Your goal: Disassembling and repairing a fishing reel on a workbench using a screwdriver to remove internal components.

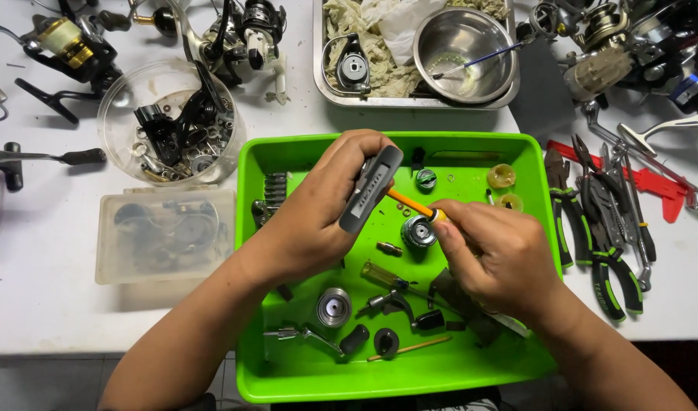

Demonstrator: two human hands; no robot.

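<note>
Two hands, ribbed grey screwdriver

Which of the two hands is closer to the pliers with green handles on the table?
Right. The right hand is over the green tray's right part, just beside the pliers. The left hand is farther off, near the tray's middle.

Grey-handled screwdriver tilted, orange shaft on metal reel part.

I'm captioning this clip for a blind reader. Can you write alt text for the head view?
Over a bright green tray of small metal parts, the left hand grips a grey-handled screwdriver, its orange shaft meeting the right hand above a round metal part. Pliers lie to the right; a steel bowl sits behind.
</note>
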